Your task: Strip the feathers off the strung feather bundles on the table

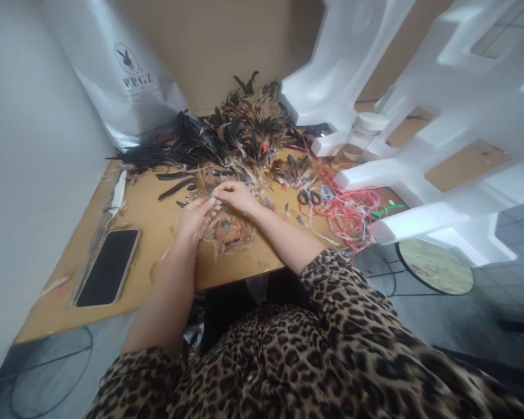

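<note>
While the table [155, 203] bears a dark feather pile [196, 142] at its rear, pink strands [347, 215] lie tangled rightward; left hand [194, 218] and right hand [236, 196] meet, fingertips pressed together, contents indeterminable, brown feathers [204, 179] just beyond; light, even pressure is advisable, keeping loose barbs clear of the fingertips
</note>
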`<action>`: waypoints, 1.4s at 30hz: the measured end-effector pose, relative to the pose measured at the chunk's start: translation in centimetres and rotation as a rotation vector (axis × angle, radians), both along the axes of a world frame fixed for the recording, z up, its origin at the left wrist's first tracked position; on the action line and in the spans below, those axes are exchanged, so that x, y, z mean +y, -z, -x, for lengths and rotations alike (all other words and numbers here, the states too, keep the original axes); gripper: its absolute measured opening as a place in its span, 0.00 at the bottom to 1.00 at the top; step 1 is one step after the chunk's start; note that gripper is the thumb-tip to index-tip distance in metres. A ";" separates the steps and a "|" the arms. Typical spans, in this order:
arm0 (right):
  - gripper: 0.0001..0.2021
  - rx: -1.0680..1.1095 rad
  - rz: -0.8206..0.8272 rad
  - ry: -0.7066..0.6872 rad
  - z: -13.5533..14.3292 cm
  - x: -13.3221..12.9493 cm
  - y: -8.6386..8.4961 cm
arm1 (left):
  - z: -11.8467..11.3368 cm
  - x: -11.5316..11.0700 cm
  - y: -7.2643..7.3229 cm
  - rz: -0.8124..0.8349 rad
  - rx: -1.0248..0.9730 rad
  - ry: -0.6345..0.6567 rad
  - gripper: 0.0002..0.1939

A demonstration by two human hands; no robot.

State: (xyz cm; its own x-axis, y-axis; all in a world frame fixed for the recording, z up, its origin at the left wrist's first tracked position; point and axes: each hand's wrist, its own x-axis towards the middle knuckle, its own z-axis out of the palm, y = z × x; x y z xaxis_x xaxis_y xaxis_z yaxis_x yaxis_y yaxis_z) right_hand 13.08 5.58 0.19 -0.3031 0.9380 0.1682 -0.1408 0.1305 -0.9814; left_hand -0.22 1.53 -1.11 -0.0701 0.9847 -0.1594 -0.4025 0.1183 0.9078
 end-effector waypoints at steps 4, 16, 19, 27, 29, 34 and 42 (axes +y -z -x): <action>0.09 -0.054 0.021 0.016 0.0 0.0 -0.1 | 0.1 0.0 0.1 -0.013 0.029 -0.001 0.03; 0.12 0.023 0.089 -0.058 0.1 -0.1 0.1 | -0.1 0.0 0.5 -0.074 0.260 -0.053 0.09; 0.14 0.046 0.148 -0.080 -0.1 -0.1 -0.1 | -0.1 -0.4 -0.2 -0.049 0.197 0.006 0.08; 0.14 -0.119 0.035 -0.080 -0.6 0.0 -0.6 | 0.4 -0.2 0.3 -0.065 0.249 0.001 0.05; 0.14 -0.197 -0.065 -0.070 -0.5 -0.1 -0.7 | 0.4 0.0 0.7 -0.092 0.288 -0.024 0.04; 0.15 -0.319 -0.172 0.016 -0.1 -0.7 -0.6 | 0.2 0.0 0.8 -0.084 0.358 -0.034 0.07; 0.17 -0.135 0.071 0.016 0.1 -0.4 -0.1 | -0.5 -0.7 0.0 -0.133 0.307 0.024 0.11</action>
